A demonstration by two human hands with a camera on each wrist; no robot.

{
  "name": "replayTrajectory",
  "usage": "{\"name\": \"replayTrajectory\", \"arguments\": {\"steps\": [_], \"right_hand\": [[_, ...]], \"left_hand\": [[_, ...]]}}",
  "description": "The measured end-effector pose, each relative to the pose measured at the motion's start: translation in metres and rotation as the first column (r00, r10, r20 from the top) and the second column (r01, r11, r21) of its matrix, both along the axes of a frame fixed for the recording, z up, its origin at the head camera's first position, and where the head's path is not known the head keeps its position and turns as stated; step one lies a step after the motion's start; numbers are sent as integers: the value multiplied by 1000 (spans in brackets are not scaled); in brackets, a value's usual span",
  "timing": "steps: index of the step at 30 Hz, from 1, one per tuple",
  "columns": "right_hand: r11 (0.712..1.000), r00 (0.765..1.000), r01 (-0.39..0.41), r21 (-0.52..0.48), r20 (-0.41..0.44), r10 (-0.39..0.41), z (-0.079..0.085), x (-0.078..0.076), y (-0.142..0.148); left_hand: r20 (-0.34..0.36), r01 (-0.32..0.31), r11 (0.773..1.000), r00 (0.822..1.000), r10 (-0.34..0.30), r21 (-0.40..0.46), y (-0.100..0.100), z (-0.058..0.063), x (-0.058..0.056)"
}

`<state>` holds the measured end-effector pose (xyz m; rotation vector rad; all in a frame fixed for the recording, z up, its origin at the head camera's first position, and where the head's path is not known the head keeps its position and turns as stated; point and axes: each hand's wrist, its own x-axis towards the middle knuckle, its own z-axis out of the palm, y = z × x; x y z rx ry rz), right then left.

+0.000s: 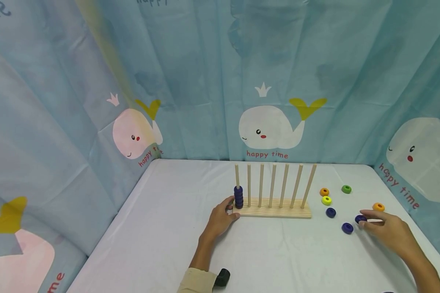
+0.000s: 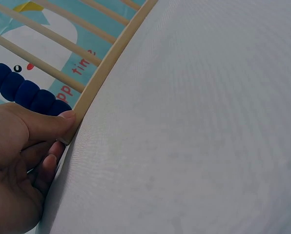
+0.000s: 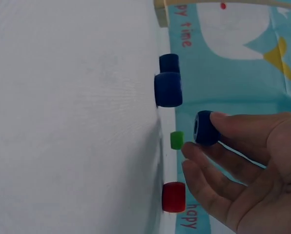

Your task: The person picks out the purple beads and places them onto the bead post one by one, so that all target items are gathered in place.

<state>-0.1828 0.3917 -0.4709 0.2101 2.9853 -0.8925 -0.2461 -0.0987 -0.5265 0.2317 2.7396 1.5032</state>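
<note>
A wooden peg rack [image 1: 275, 211] with several upright pegs stands on the white table. Its leftmost peg carries a stack of dark blue beads [image 1: 238, 197]. My left hand [image 1: 220, 219] grips the left end of the base, the thumb [image 2: 62, 124] lying on its front edge beside the stack. Off to the right, my right hand [image 1: 390, 232] pinches one dark blue bead [image 3: 206, 128] between thumb and fingers, raised off the tabletop. Two more dark blue beads, a nearer one [image 1: 347, 228] and a farther one [image 1: 331, 212], lie to the left of that hand.
Right of the rack lie an orange bead [image 1: 324, 191], a yellow bead [image 1: 326, 200] and a green bead [image 1: 346, 189]. Another orange bead [image 1: 379, 207] sits just beyond my right hand. A whale-print curtain [image 1: 198, 122] hangs around the table's back and sides.
</note>
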Motion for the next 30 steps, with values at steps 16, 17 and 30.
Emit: {"name": "replayTrajectory", "arguments": {"steps": [16, 17, 30], "right_hand": [[1000, 973, -14, -7, -229, 12, 17, 0, -21], [1000, 969, -16, -7, -246, 14, 17, -1, -22], [998, 936, -56, -37, -350, 40, 26, -4, -35]], "left_hand": [[-9, 9, 1000, 1000, -9, 9, -1, 0, 1], [-10, 10, 1000, 1000, -10, 6, 0, 0, 0], [0, 0, 1000, 1000, 0, 20, 0, 0, 2]]}}
